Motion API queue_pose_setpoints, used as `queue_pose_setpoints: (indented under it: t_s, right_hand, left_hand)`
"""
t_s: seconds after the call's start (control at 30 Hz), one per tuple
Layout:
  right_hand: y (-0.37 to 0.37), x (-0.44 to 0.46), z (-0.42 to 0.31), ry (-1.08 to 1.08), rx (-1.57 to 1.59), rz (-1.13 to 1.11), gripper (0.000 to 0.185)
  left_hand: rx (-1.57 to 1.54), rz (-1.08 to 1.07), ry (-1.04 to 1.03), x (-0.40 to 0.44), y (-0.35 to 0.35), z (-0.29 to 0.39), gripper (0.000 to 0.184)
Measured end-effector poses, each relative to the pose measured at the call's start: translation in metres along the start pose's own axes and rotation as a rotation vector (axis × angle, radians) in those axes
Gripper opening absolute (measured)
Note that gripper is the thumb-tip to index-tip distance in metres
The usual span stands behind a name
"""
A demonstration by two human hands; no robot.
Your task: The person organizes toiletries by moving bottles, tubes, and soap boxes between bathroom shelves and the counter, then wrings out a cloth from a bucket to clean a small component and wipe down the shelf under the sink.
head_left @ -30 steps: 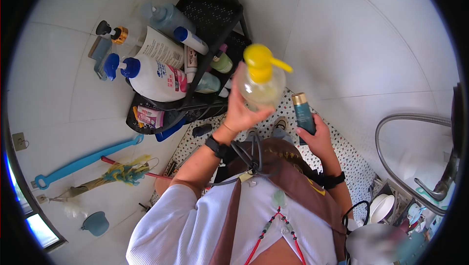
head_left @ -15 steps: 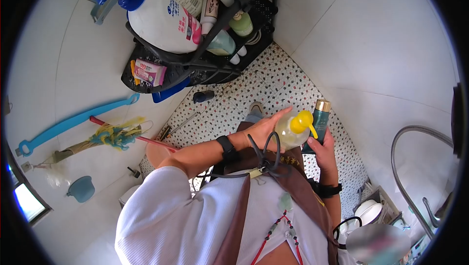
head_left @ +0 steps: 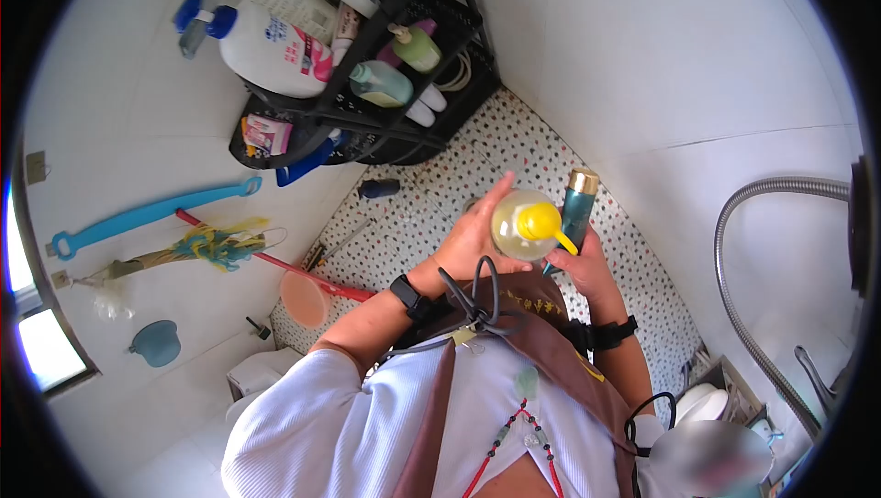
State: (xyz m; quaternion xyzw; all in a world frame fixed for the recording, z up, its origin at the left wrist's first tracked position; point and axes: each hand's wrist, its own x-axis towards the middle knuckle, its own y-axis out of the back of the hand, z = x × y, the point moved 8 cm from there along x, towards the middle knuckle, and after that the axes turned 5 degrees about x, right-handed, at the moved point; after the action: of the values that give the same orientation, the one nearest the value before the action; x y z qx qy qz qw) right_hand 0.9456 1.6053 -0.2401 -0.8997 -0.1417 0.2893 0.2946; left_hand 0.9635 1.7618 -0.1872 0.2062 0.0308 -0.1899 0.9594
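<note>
In front of my waist, my left hand (head_left: 466, 239) is wrapped round a clear pump bottle (head_left: 510, 213) with a yellow pump head (head_left: 540, 222). The spout points down toward the right. Right beside it, my right hand (head_left: 590, 268) grips a dark green bottle (head_left: 576, 211) with a gold cap, held upright. The pump bottle partly covers the green bottle's lower part. Both bottles are held above the speckled floor, close together; I cannot tell whether they touch.
A black corner shelf (head_left: 367, 135) holds a large white pump bottle (head_left: 275, 55), a green pump bottle (head_left: 418, 48) and other toiletries. A blue strap-like bar (head_left: 156, 216) and a mop (head_left: 197, 255) hang along the left wall. A metal shower hose (head_left: 725, 268) loops at the right.
Both hands and their bottles have shifted slightly left in view, as the camera view has turned. The grip on each bottle stays.
</note>
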Motion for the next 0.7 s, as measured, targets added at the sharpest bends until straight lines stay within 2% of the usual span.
queue_pose_setpoints:
  t_s: [0.03, 0.1, 0.17, 0.23, 0.27, 0.3, 0.37, 0.4, 0.43, 0.5, 0.53, 0.57, 0.63, 0.67, 0.7]
  right_hand:
    - [0.001, -0.002, -0.002, 0.016, 0.002, -0.021, 0.061]
    - [0.005, -0.006, 0.001, -0.030, 0.013, -0.022, 0.060]
    - [0.001, -0.008, -0.002, 0.000, 0.021, -0.030, 0.056]
    - [-0.002, -0.010, -0.011, 0.085, 0.043, 0.010, 0.055]
    - [-0.005, -0.012, -0.015, 0.113, 0.048, 0.009, 0.054]
    - [-0.009, -0.013, -0.021, 0.125, 0.047, -0.002, 0.054]
    - [-0.017, -0.017, -0.032, 0.144, -0.056, 0.003, 0.054]
    - [-0.020, -0.018, -0.033, 0.147, -0.057, -0.006, 0.054]
    - [-0.024, -0.020, -0.035, 0.145, -0.075, -0.026, 0.054]
    - [-0.030, -0.021, -0.039, 0.146, -0.116, -0.063, 0.054]
    - [-0.032, -0.021, -0.040, 0.155, -0.121, -0.066, 0.054]
    - [-0.036, -0.020, -0.037, 0.136, -0.155, -0.068, 0.054]
    - [-0.046, -0.020, -0.035, 0.121, -0.194, -0.073, 0.053]
    - [-0.053, -0.020, -0.035, 0.113, -0.154, -0.077, 0.054]
    - [-0.057, -0.018, -0.035, 0.106, -0.113, -0.081, 0.054]
  left_hand:
    - [0.022, 0.011, -0.011, 0.003, 0.004, 0.006, 0.122]
    - [0.065, -0.139, 0.015, 0.009, -0.001, 0.013, 0.120]
    - [0.035, -0.150, 0.020, 0.010, 0.002, 0.022, 0.120]
    - [-0.016, -0.126, 0.037, 0.009, 0.004, 0.032, 0.123]
    - [-0.190, -0.106, 0.066, 0.006, 0.001, 0.033, 0.127]
    - [-0.178, -0.100, 0.055, 0.003, -0.001, 0.036, 0.127]
    - [-0.095, 0.067, -0.042, -0.005, 0.009, 0.047, 0.131]
    - [-0.093, 0.159, -0.088, -0.010, 0.011, 0.055, 0.125]
    - [-0.089, 0.164, -0.093, -0.014, 0.014, 0.060, 0.125]
    - [0.189, 0.075, -0.089, -0.017, 0.012, 0.072, 0.113]
    - [0.144, 0.130, -0.115, -0.018, 0.018, 0.079, 0.091]
    - [0.145, 0.133, -0.123, -0.018, 0.019, 0.079, 0.091]
    - [0.028, 0.126, 0.089, -0.018, 0.021, 0.055, 0.072]
    - [-0.044, 0.147, 0.115, -0.019, 0.021, 0.048, 0.063]
    - [-0.043, 0.153, 0.107, -0.018, 0.021, 0.046, 0.063]
